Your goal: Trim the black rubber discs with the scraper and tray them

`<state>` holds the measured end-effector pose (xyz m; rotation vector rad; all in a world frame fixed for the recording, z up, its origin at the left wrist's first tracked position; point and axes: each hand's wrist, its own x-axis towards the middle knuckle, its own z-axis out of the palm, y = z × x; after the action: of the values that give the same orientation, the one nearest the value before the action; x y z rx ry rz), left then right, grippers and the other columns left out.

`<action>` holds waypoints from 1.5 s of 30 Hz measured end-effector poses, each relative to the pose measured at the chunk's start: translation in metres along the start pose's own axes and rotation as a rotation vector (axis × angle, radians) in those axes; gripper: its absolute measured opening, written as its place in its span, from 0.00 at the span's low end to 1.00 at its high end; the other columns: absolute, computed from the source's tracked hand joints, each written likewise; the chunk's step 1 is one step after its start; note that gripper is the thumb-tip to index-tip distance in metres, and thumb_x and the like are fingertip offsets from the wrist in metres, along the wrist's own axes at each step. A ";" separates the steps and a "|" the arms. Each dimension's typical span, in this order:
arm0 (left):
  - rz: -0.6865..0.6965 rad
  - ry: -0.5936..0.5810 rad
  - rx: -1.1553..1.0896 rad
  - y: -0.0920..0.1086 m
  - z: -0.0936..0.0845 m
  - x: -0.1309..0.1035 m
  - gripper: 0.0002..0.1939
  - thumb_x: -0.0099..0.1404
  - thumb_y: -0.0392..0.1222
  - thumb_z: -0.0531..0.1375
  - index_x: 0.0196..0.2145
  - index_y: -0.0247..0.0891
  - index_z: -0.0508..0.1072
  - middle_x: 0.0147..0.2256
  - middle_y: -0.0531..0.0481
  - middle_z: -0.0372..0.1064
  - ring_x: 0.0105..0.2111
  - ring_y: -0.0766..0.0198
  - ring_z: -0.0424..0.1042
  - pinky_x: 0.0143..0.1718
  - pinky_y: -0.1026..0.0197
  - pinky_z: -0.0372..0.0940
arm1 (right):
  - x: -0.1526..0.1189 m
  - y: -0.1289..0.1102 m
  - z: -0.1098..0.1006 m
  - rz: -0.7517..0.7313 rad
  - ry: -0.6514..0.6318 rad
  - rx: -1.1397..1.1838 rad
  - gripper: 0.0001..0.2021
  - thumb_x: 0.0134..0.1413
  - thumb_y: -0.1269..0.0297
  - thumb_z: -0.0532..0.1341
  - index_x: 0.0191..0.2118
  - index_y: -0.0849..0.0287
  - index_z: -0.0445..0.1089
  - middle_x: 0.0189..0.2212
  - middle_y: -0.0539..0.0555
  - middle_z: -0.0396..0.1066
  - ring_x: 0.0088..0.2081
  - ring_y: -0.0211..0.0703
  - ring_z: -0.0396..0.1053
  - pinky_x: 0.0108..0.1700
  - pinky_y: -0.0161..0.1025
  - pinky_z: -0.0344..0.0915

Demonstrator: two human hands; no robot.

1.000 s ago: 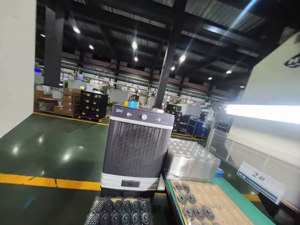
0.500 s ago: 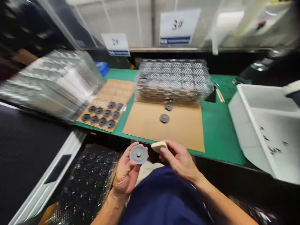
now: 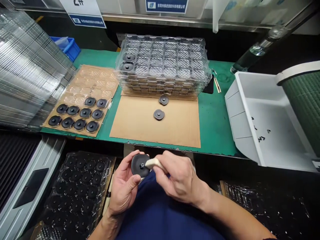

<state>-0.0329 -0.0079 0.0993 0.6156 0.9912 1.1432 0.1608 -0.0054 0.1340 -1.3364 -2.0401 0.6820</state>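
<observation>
In my left hand is a round black disc with a small raised hub, gripped by its edge and facing up. My right hand pinches a cream-coloured block, whose tip reaches over the disc beside the hub; whether it touches is hard to tell. Past the hands, two similar discs, a nearer one and a farther one, lie on a brown cardboard sheet. A clear tray to the left carries several black discs in its near rows.
Behind the cardboard stands a stack of clear trays. A white bin with small black bits is on the right. More stacked trays and a blue basket are at left. Below left lies a disc-filled tray.
The cream block in my right hand has moved left onto or over the disc, where before it was apart. The whole view has shifted, and the bench items appear farther left and higher.
</observation>
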 end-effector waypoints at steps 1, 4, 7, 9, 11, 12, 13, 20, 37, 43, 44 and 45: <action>-0.011 0.001 -0.010 0.001 -0.001 -0.001 0.28 0.59 0.44 0.73 0.57 0.43 0.77 0.56 0.42 0.74 0.58 0.50 0.72 0.58 0.58 0.67 | 0.001 0.000 0.000 0.010 0.011 -0.004 0.09 0.69 0.67 0.53 0.35 0.57 0.66 0.29 0.49 0.60 0.28 0.38 0.55 0.31 0.39 0.51; -0.075 -0.015 -0.057 0.003 -0.005 -0.003 0.27 0.62 0.47 0.70 0.58 0.41 0.76 0.56 0.40 0.75 0.56 0.49 0.73 0.56 0.57 0.69 | 0.003 -0.003 0.000 -0.010 -0.057 0.087 0.09 0.68 0.66 0.54 0.33 0.57 0.63 0.28 0.48 0.60 0.27 0.37 0.55 0.30 0.38 0.50; -0.121 -0.010 -0.089 0.004 -0.009 -0.006 0.28 0.63 0.51 0.69 0.58 0.39 0.77 0.55 0.38 0.76 0.55 0.47 0.74 0.55 0.54 0.70 | 0.004 -0.006 -0.001 -0.026 -0.076 0.091 0.10 0.68 0.66 0.54 0.33 0.57 0.63 0.29 0.48 0.60 0.27 0.37 0.55 0.30 0.38 0.50; -0.137 0.026 -0.105 0.004 -0.010 -0.007 0.27 0.63 0.52 0.69 0.56 0.38 0.78 0.53 0.38 0.77 0.53 0.48 0.75 0.54 0.56 0.70 | 0.005 -0.006 -0.001 -0.002 -0.052 0.043 0.09 0.69 0.66 0.53 0.34 0.57 0.64 0.29 0.49 0.60 0.27 0.37 0.55 0.31 0.38 0.51; -0.167 0.068 -0.130 0.004 -0.010 -0.008 0.25 0.64 0.53 0.68 0.54 0.38 0.80 0.50 0.39 0.79 0.49 0.51 0.77 0.51 0.58 0.72 | 0.006 -0.007 0.000 -0.028 -0.103 0.053 0.09 0.69 0.66 0.54 0.34 0.57 0.64 0.29 0.48 0.60 0.28 0.37 0.56 0.30 0.38 0.51; -0.186 0.087 -0.144 0.004 -0.009 -0.008 0.24 0.64 0.54 0.68 0.53 0.38 0.81 0.48 0.39 0.79 0.47 0.51 0.78 0.49 0.58 0.73 | 0.006 -0.006 0.000 -0.056 -0.146 0.064 0.09 0.69 0.66 0.54 0.34 0.57 0.64 0.29 0.48 0.60 0.28 0.37 0.56 0.30 0.38 0.51; -0.204 0.104 -0.157 0.004 -0.009 -0.007 0.23 0.64 0.54 0.67 0.52 0.38 0.81 0.47 0.40 0.80 0.45 0.52 0.78 0.47 0.57 0.74 | 0.006 -0.006 0.001 -0.079 -0.179 0.062 0.09 0.69 0.65 0.54 0.34 0.56 0.64 0.29 0.48 0.60 0.28 0.37 0.56 0.30 0.38 0.51; -0.352 0.142 -0.212 0.005 -0.008 -0.003 0.22 0.63 0.54 0.69 0.49 0.36 0.83 0.40 0.43 0.80 0.33 0.59 0.75 0.32 0.61 0.74 | 0.007 -0.005 0.003 -0.043 -0.229 -0.016 0.10 0.71 0.64 0.53 0.35 0.57 0.65 0.29 0.49 0.62 0.28 0.37 0.56 0.31 0.38 0.51; -0.384 0.086 -0.284 0.007 -0.013 -0.002 0.23 0.63 0.55 0.69 0.48 0.34 0.83 0.34 0.43 0.78 0.30 0.59 0.73 0.27 0.61 0.71 | 0.024 -0.012 -0.004 -0.115 -0.334 -0.107 0.11 0.72 0.63 0.53 0.35 0.57 0.63 0.28 0.48 0.64 0.27 0.37 0.58 0.30 0.39 0.51; -0.385 0.008 -0.289 0.003 -0.017 -0.003 0.22 0.65 0.54 0.67 0.48 0.35 0.83 0.35 0.43 0.78 0.30 0.61 0.72 0.28 0.60 0.73 | 0.029 -0.016 -0.002 -0.220 -0.248 -0.253 0.09 0.73 0.67 0.52 0.38 0.58 0.65 0.30 0.50 0.64 0.29 0.40 0.59 0.32 0.41 0.51; -0.367 0.032 -0.291 0.003 -0.017 -0.002 0.22 0.66 0.55 0.67 0.49 0.35 0.83 0.35 0.43 0.78 0.30 0.61 0.72 0.30 0.61 0.73 | 0.028 -0.016 -0.002 -0.207 -0.257 -0.260 0.09 0.72 0.67 0.52 0.38 0.57 0.64 0.29 0.50 0.64 0.29 0.40 0.59 0.32 0.41 0.50; -0.349 0.059 -0.291 0.003 -0.018 -0.002 0.23 0.66 0.55 0.66 0.50 0.36 0.83 0.35 0.44 0.78 0.30 0.62 0.73 0.31 0.61 0.73 | 0.027 -0.016 -0.002 -0.186 -0.268 -0.270 0.09 0.72 0.67 0.51 0.37 0.57 0.64 0.29 0.49 0.63 0.28 0.39 0.59 0.32 0.41 0.50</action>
<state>-0.0503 -0.0100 0.0943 0.1673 0.9171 0.9718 0.1438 0.0144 0.1523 -1.2287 -2.5090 0.5393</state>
